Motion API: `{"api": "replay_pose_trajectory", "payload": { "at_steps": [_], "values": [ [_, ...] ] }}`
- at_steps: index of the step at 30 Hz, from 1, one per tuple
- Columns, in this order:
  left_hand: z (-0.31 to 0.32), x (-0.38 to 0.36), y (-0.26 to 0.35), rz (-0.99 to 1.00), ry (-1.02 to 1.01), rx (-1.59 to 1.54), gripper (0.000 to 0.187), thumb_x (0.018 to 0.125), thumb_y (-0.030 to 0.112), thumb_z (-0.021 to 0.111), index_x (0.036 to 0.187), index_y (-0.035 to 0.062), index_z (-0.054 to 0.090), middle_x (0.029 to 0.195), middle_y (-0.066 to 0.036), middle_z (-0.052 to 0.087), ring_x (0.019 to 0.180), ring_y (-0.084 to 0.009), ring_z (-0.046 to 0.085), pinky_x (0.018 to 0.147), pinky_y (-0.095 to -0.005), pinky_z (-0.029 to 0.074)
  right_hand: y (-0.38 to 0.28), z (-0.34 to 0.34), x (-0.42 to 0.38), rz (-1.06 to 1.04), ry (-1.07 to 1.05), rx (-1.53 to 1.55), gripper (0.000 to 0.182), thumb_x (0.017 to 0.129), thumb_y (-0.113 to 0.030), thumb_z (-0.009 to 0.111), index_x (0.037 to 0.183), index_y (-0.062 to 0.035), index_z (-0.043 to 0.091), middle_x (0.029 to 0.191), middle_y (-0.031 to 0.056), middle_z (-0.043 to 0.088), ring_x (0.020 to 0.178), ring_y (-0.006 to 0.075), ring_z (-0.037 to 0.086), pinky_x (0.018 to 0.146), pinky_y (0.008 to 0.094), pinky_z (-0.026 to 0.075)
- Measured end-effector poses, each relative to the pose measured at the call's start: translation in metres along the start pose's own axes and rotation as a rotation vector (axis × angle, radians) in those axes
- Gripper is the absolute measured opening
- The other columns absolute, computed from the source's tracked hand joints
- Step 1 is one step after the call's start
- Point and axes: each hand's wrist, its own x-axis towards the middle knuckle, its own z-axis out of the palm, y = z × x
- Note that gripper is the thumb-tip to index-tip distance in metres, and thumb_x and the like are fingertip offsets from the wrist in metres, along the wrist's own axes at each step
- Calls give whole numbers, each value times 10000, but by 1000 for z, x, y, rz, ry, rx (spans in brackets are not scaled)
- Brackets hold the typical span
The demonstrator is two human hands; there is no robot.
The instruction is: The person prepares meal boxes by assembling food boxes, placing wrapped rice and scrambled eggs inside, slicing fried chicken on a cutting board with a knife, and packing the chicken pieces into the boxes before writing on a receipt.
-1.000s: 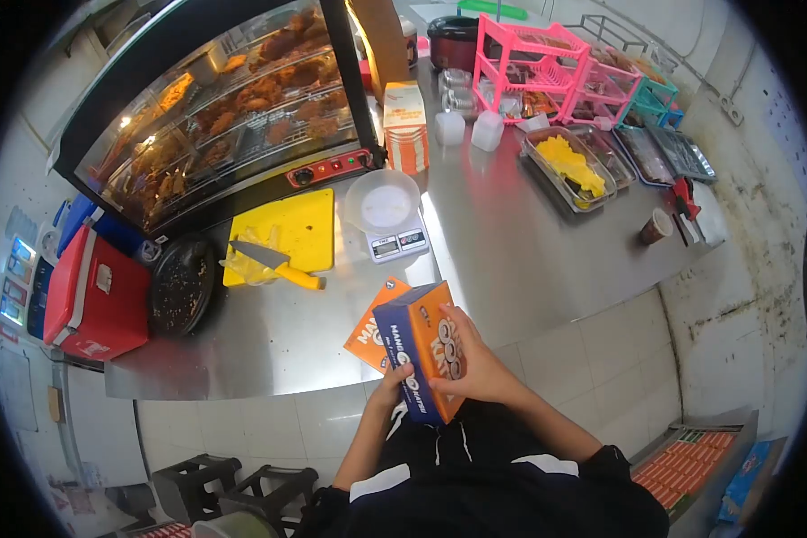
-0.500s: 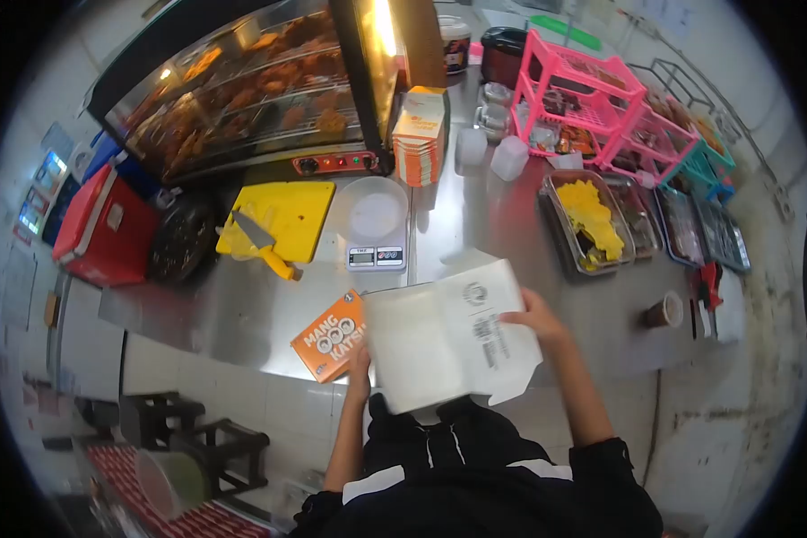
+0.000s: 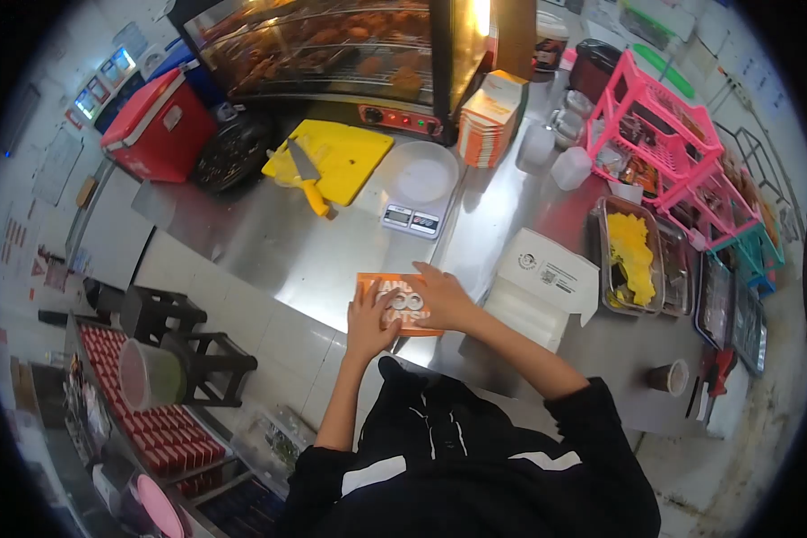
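Observation:
An orange printed carton [image 3: 403, 306] with white lettering lies at the front edge of the steel counter, partly covered by both hands. My left hand [image 3: 368, 321] rests on its left side with fingers spread. From the right, my right hand [image 3: 446, 303] lies over the upper right part, its fingers stretched out. Beside my right forearm, an unfolded white food box [image 3: 544, 274] sits with its lid up, showing a printed logo and text. Behind the carton is a kitchen scale [image 3: 414, 218] with a round clear bowl [image 3: 421, 174] on top.
A knife [image 3: 306, 169] lies on a yellow cutting board [image 3: 361, 160]. Behind stand a lit food warmer [image 3: 332, 63] and stacked orange cartons [image 3: 491, 121]. To the right are a tub of yellow food [image 3: 630, 260], pink baskets [image 3: 659, 125] and a cup [image 3: 668, 377].
The white box has left my hands and now stands open on the counter to the right. Both hands have moved onto the orange carton. The camera view has turned and shifted.

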Motion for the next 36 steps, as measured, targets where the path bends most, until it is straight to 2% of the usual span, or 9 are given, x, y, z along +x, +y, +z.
{"api": "replay_pose_trajectory", "payload": {
  "at_steps": [5,9,14,17,21,26,28,30,36],
  "values": [
    [15,-32,-32,-257,380,-390,566,752,181,609,1277,113,410,1383,-128,303,1303,-339,227,1033,-528,189,-24,22,18,137,-238,-220,1044,482,-427,758,1351,-106,277,1358,275,214,1263,391,245,902,639,263],
    [36,-71,-37,-515,714,-1038,696,758,135,632,1344,67,264,1370,-107,310,1302,-262,241,1057,-418,205,-40,18,20,170,-284,-163,1061,482,-402,758,1354,-72,252,1319,272,282,1214,392,320,918,558,313],
    [57,-126,-70,-562,153,-1490,904,682,485,665,1353,43,252,1312,-128,407,1191,-274,425,964,-414,392,-76,7,-7,44,-164,600,902,606,-399,689,1311,20,313,1205,238,467,1087,313,509,889,400,433],
    [13,-122,-66,-370,175,-1846,852,703,475,648,1336,34,287,1282,-128,439,1140,-267,470,916,-408,431,-27,-2,-13,342,-535,1669,693,731,-363,592,1278,12,390,1164,185,530,1019,237,568,858,358,466],
    [44,-116,-70,-455,258,-1927,781,726,411,645,1321,25,317,1275,-124,443,1126,-270,471,958,-406,388,-2,9,-10,382,-171,1900,460,814,-368,512,1097,-6,532,989,112,608,824,182,621,721,295,508],
    [12,-97,-40,-783,171,-1188,677,769,337,624,1295,0,364,1287,-154,425,1129,-314,444,997,-458,327,34,-72,16,383,-298,759,438,836,-387,506,1068,-20,567,867,111,622,748,206,605,714,315,479],
    [-13,-84,-13,-110,279,-88,611,774,297,617,1307,96,396,1331,-139,380,1181,-329,385,1001,-526,276,31,-74,10,319,-47,592,433,839,-370,503,1078,-15,566,923,138,617,810,248,601,773,337,461],
    [-20,-58,-10,162,-93,171,548,773,292,615,1288,236,433,1356,-90,351,1231,-317,329,991,-576,237,10,-80,-11,214,505,281,347,838,-275,517,1053,-11,587,1060,173,591,994,318,555,876,387,420],
    [37,-20,-33,370,-177,73,371,839,276,533,1206,321,501,1373,-35,336,1268,-271,326,971,-616,214,-9,12,-155,738,713,-105,304,813,-156,459,1048,21,536,1036,192,547,1022,349,488,929,444,296]
  ]
}}
